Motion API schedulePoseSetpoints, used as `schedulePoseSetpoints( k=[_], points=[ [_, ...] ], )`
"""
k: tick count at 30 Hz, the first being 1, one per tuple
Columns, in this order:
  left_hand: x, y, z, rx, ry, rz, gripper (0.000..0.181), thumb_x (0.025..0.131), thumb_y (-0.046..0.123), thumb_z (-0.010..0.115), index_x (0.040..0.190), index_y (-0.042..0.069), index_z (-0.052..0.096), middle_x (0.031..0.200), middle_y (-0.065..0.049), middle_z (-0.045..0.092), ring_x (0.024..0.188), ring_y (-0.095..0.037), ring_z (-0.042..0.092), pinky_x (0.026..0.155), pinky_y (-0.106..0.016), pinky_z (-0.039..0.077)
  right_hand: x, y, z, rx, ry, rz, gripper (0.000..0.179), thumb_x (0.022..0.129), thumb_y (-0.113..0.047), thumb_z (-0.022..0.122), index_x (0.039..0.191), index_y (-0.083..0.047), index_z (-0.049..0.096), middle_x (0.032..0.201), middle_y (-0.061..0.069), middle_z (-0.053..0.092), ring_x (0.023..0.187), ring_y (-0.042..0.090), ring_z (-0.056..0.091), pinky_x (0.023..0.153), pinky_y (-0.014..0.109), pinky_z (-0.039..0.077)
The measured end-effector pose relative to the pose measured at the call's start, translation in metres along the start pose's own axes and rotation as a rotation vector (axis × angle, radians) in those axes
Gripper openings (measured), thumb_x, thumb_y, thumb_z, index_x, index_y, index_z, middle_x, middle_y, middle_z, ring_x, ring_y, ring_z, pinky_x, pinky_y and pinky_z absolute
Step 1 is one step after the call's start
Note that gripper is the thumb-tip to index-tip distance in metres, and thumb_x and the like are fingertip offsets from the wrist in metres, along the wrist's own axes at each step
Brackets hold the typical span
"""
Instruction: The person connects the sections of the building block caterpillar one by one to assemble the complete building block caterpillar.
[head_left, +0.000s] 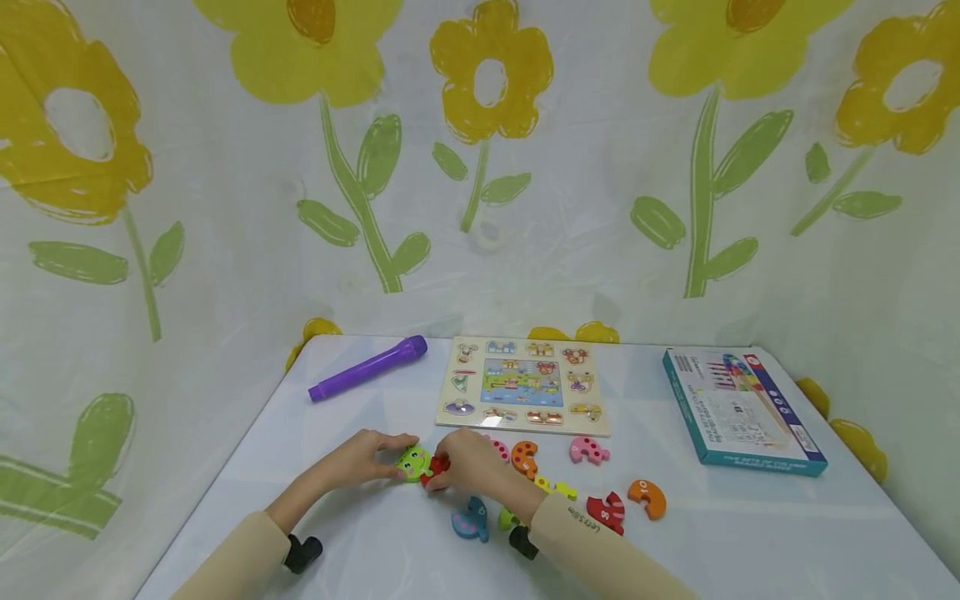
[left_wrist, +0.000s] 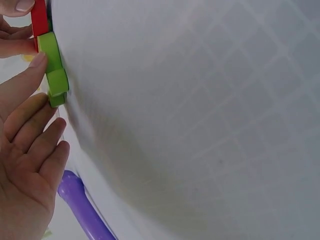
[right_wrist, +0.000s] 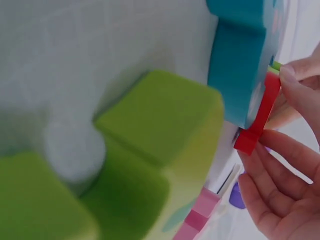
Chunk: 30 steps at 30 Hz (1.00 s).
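Observation:
My left hand (head_left: 363, 460) holds a light green puzzle piece with a smiling face (head_left: 412, 464) between thumb and fingers, low over the white table. My right hand (head_left: 480, 467) pinches a red puzzle piece (right_wrist: 265, 110) right beside it. In the left wrist view the red piece (left_wrist: 40, 19) meets the end of the green piece (left_wrist: 52, 55); whether they interlock I cannot tell. The right hand's fingers cover much of the red piece in the head view. Nearest the right hand lie a blue piece (head_left: 470, 521) and a green piece (head_left: 508, 518), partly behind the sleeve.
More loose pieces lie right of the hands: orange (head_left: 525, 458), pink (head_left: 588, 450), yellow (head_left: 557, 489), red (head_left: 606, 511) and another orange (head_left: 647, 498). Behind them lies a wooden picture board (head_left: 522, 417). A purple microphone (head_left: 367, 369) is back left, a flat box (head_left: 742, 412) at right.

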<state>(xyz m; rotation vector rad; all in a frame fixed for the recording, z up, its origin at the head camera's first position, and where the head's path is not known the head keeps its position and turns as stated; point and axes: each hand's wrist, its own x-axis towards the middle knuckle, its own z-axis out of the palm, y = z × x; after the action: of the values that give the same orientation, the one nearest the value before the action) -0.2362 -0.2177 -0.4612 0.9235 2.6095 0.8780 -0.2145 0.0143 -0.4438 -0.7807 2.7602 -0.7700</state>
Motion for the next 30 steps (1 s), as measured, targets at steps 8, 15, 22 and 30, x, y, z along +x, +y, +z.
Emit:
schedulePoseSetpoints(
  k=[8, 15, 22, 30],
  points=[
    [0.0, 0.001, -0.003, -0.001, -0.004, 0.007, 0.058, 0.084, 0.024, 0.075, 0.134, 0.004, 0.056, 0.137, -0.01, 0.055, 0.126, -0.031, 0.05, 0.101, -0.046, 0.044, 0.003, 0.005, 0.003, 0.008, -0.003, -0.03, 0.038, 0.072, -0.034, 0.085, 0.097, -0.008, 0.077, 0.067, -0.009, 0.058, 0.062, 0.005, 0.045, 0.048, 0.015, 0.038],
    [-0.001, 0.001, 0.0, -0.011, -0.011, -0.003, 0.062, 0.085, 0.025, 0.074, 0.139, 0.004, 0.051, 0.141, -0.011, 0.05, 0.13, -0.031, 0.046, 0.103, -0.046, 0.041, -0.005, 0.016, -0.014, 0.157, -0.119, 0.018, 0.047, 0.076, -0.021, 0.083, 0.118, -0.005, 0.069, 0.1, 0.0, 0.072, 0.081, 0.007, 0.061, 0.068, 0.018, 0.051],
    [-0.004, 0.006, 0.0, -0.002, 0.029, -0.016, 0.062, 0.084, 0.025, 0.075, 0.137, 0.001, 0.052, 0.14, -0.017, 0.049, 0.13, -0.035, 0.046, 0.104, -0.048, 0.039, -0.017, 0.025, -0.016, 0.165, -0.106, 0.004, 0.045, 0.077, -0.019, 0.083, 0.118, -0.006, 0.07, 0.107, -0.001, 0.071, 0.095, 0.012, 0.064, 0.076, 0.02, 0.053],
    [-0.009, 0.016, 0.008, 0.039, 0.118, -0.12, 0.065, 0.083, 0.031, 0.076, 0.137, 0.002, 0.053, 0.139, -0.021, 0.048, 0.129, -0.039, 0.044, 0.102, -0.051, 0.04, -0.037, 0.03, -0.019, 0.152, -0.051, -0.037, 0.051, 0.079, -0.022, 0.081, 0.124, -0.007, 0.066, 0.117, 0.003, 0.068, 0.105, 0.018, 0.063, 0.085, 0.027, 0.054]
  ],
)
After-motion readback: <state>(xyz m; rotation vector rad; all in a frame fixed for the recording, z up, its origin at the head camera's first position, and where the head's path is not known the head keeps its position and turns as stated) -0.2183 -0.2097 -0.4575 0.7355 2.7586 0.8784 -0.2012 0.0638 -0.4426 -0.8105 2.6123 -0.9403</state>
